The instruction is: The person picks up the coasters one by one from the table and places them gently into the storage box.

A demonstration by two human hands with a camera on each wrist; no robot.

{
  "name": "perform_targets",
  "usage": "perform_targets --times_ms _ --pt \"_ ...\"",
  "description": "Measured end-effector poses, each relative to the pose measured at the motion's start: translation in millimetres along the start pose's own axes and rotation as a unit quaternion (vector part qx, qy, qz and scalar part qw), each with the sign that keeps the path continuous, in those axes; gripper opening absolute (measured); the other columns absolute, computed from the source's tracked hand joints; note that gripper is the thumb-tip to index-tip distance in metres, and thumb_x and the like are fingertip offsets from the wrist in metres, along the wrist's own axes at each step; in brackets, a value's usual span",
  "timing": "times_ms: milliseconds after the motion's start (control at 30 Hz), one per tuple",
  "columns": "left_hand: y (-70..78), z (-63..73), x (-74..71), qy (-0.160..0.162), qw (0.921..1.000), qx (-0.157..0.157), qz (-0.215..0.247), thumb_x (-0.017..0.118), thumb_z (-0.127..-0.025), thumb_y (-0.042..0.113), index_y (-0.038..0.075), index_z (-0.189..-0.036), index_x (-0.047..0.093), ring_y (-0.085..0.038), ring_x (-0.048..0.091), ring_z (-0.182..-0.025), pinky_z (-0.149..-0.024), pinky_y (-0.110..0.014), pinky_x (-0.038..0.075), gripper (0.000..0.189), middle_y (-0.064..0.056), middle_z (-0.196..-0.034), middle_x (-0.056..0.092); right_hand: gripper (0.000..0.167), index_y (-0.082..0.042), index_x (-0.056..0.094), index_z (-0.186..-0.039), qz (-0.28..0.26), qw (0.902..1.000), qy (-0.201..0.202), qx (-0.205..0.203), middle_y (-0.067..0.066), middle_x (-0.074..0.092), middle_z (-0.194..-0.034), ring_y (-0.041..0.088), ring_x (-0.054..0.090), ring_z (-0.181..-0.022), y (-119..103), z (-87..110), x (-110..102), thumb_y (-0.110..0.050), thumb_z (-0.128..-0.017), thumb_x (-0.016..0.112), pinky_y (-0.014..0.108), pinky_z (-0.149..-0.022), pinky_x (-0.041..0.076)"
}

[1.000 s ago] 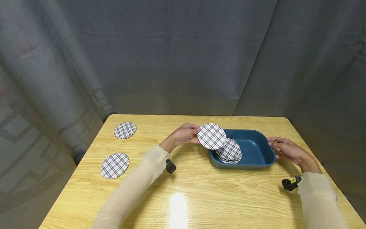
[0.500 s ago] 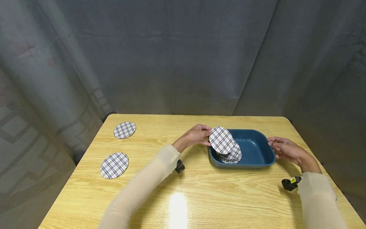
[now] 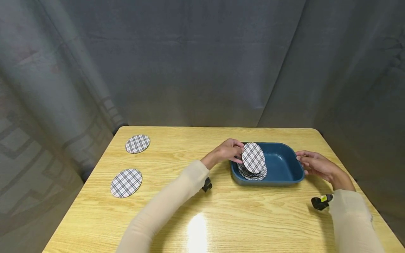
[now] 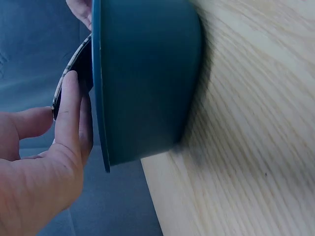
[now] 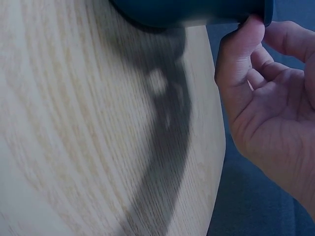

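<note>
My left hand [image 3: 228,151] pinches a round plaid coaster [image 3: 254,158] by its left edge, between thumb and fingers. The coaster is tilted above the left part of a dark blue rectangular tub [image 3: 281,184]. Under it, more plaid coasters [image 3: 261,176] lie in the tub, partly covered. In the left wrist view, the held coaster [image 4: 72,63] is seen edge-on beside the tub's rim [image 4: 98,88]. My right hand [image 3: 317,167] holds the tub's right end; the right wrist view has its thumb and forefinger at the rim [image 5: 268,12].
Two plaid coasters lie apart on the left of the wooden table [image 3: 246,218], one at the back [image 3: 137,143] and one nearer [image 3: 126,183]. Grey curtains [image 3: 190,70] hang behind the table and along its sides.
My left hand has carried the pinched coaster rightward, from the tub's left edge to over the coasters inside, and its tilt has changed. My right hand and the tub have stayed put.
</note>
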State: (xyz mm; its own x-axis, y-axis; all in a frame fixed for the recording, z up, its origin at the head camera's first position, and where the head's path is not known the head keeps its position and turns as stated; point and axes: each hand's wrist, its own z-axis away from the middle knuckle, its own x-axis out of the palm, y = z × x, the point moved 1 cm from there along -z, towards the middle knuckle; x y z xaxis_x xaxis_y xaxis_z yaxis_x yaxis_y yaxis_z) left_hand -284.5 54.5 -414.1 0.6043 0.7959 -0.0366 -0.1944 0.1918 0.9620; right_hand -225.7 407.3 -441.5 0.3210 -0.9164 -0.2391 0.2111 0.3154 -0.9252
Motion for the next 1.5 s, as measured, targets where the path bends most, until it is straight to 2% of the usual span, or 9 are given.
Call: perform_targets --times_ms 300,433,700,767,900,1067,1167,1367,1500 --pt "-0.7 1.7 5.4 0.008 0.9992 0.005 -0.039 0.05 -0.102 0.001 -0.009 -0.135 0.05 -0.027 0.065 -0.092 -0.08 -0.035 0.062 0.034 -0.016 -0.11 0.06 0.014 -0.02 0.058 -0.116 0.001 1.0 0.004 0.007 -0.006 0.063 -0.091 0.009 0.06 -0.08 -1 -2.1 3 -0.018 -0.107 0.047 0.029 -0.069 0.058" --pt "1.6 5.4 4.6 0.016 0.9966 0.016 -0.079 0.05 -0.103 0.003 -0.01 -0.135 0.051 -0.027 0.066 -0.096 -0.078 -0.033 0.062 0.035 -0.018 -0.115 0.061 0.015 -0.022 0.059 -0.114 -0.006 0.9999 0.002 0.009 -0.006 0.064 -0.09 0.009 0.06 -0.08 -1 -2.5 3 -0.017 -0.107 0.047 0.029 -0.069 0.057" --pt "8.4 14.9 -2.2 0.042 0.9766 0.046 -0.206 0.05 -0.104 0.011 -0.007 -0.138 0.053 -0.03 0.068 -0.103 -0.071 -0.023 0.06 0.038 -0.019 -0.128 0.061 0.016 -0.016 0.057 -0.119 0.013 0.9997 0.007 0.018 -0.008 0.063 -0.095 0.01 0.061 -0.084 1 -1.5 0 -0.02 -0.107 0.047 0.03 -0.073 0.058" --pt "10.7 17.5 -5.1 0.047 0.9748 0.052 -0.212 0.05 -0.105 0.011 -0.006 -0.138 0.053 -0.033 0.067 -0.106 -0.072 -0.024 0.06 0.038 -0.019 -0.129 0.06 0.017 -0.016 0.057 -0.12 0.014 0.9997 0.01 0.02 -0.009 0.063 -0.096 0.01 0.061 -0.084 1 -1.5 0 -0.02 -0.107 0.047 0.03 -0.074 0.058" --pt "13.1 21.5 -16.0 0.063 0.979 0.07 -0.181 0.051 -0.104 0.01 -0.005 -0.133 0.058 -0.036 0.065 -0.111 -0.077 -0.03 0.061 0.033 -0.021 -0.124 0.062 0.016 -0.017 0.057 -0.119 0.015 0.9996 0.012 0.02 -0.009 0.063 -0.096 0.01 0.061 -0.084 2 -1.8 -1 -0.02 -0.107 0.047 0.03 -0.074 0.058" --pt "9.1 28.8 -44.9 0.109 0.9764 0.102 -0.156 0.055 -0.102 0.01 -0.002 -0.124 0.062 -0.036 0.064 -0.112 -0.082 -0.041 0.061 0.026 -0.019 -0.116 0.066 0.018 -0.013 0.055 -0.122 0.016 0.9995 0.011 0.023 -0.008 0.062 -0.095 0.01 0.06 -0.084 3 -2.7 0 -0.02 -0.107 0.047 0.031 -0.074 0.058" --pt "1.1 36.2 -69.9 0.151 0.9627 0.11 -0.196 0.053 -0.103 0.014 0.002 -0.124 0.063 -0.032 0.065 -0.11 -0.082 -0.04 0.06 0.026 -0.013 -0.116 0.066 0.021 -0.009 0.053 -0.124 0.021 0.9996 0.009 0.02 -0.008 0.062 -0.095 0.01 0.06 -0.084 2 -1.7 1 -0.02 -0.107 0.046 0.031 -0.074 0.058" --pt "-27.8 50.8 -121.7 0.248 0.903 0.098 -0.337 0.048 -0.104 0.018 0.001 -0.132 0.059 -0.031 0.057 -0.121 -0.099 -0.044 0.051 0.035 -0.015 -0.132 0.061 0.017 -0.016 0.057 -0.119 0.013 0.9997 0.014 0.017 -0.008 0.063 -0.095 0.01 0.061 -0.084 2 1.4 1 -0.02 -0.107 0.046 0.032 -0.074 0.059" --pt "-48.2 61.3 -150.4 0.284 0.8749 0.059 -0.388 0.05 -0.103 0.019 -0.007 -0.129 0.058 -0.039 0.038 -0.138 -0.111 -0.053 0.039 0.037 -0.02 -0.148 0.045 0.016 -0.018 0.059 -0.117 0.006 0.9998 0.011 0.014 -0.007 0.063 -0.093 0.011 0.06 -0.083 3 1.1 1 -0.019 -0.107 0.047 0.031 -0.073 0.059"
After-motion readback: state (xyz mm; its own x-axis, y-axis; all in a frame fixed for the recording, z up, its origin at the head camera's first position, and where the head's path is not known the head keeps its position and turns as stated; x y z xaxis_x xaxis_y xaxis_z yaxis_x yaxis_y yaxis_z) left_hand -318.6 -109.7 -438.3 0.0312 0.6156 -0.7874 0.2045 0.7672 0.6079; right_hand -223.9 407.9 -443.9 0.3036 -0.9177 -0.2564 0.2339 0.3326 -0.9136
